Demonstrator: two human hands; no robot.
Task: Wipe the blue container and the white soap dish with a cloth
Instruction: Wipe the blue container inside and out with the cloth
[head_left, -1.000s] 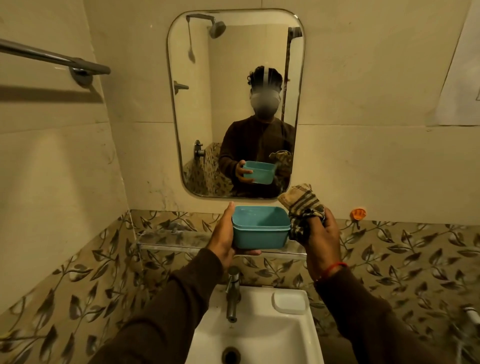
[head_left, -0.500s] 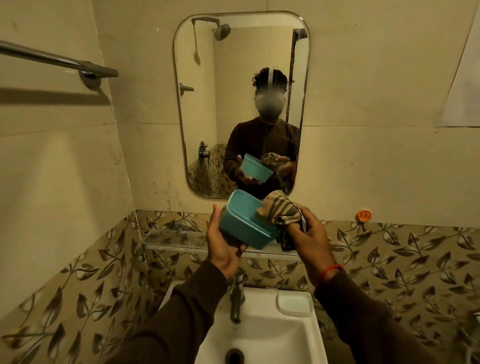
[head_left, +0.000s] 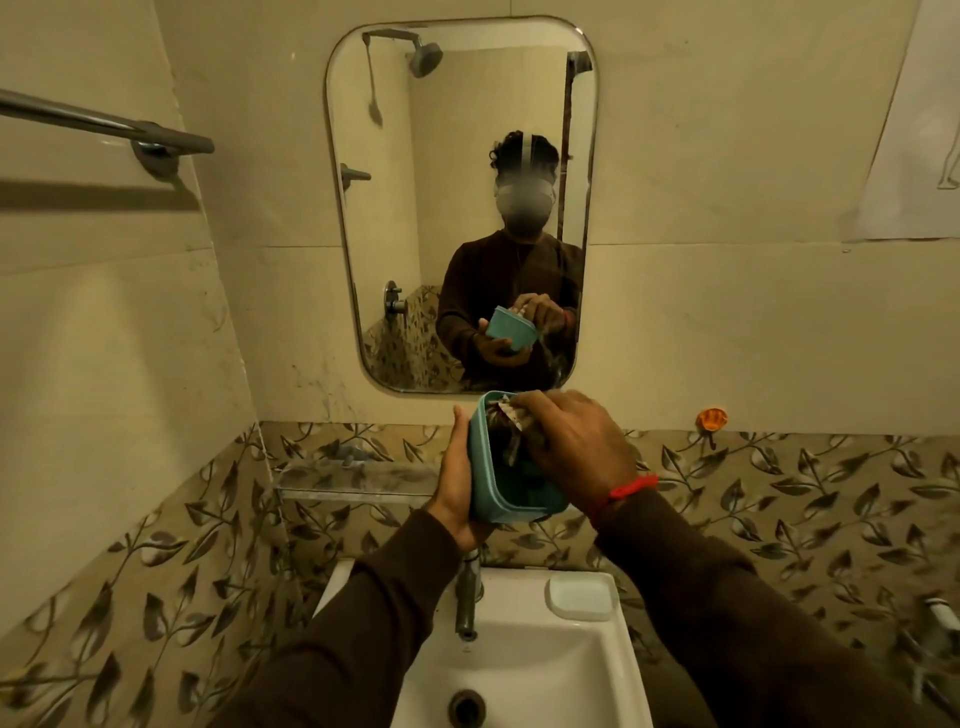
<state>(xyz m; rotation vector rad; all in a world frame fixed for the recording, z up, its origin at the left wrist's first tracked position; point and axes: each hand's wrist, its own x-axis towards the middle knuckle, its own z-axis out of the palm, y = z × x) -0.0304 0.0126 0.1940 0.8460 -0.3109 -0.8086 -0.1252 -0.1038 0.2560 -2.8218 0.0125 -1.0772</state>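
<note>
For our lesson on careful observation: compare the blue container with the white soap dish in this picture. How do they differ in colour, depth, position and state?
The blue container is teal and deep-walled; the white soap dish is white and shallow. The container is held tilted in the air by the left hand, while the dish lies flat on the sink rim. The right hand presses the cloth inside the container; nothing touches the dish. Both are rounded rectangles.
</note>
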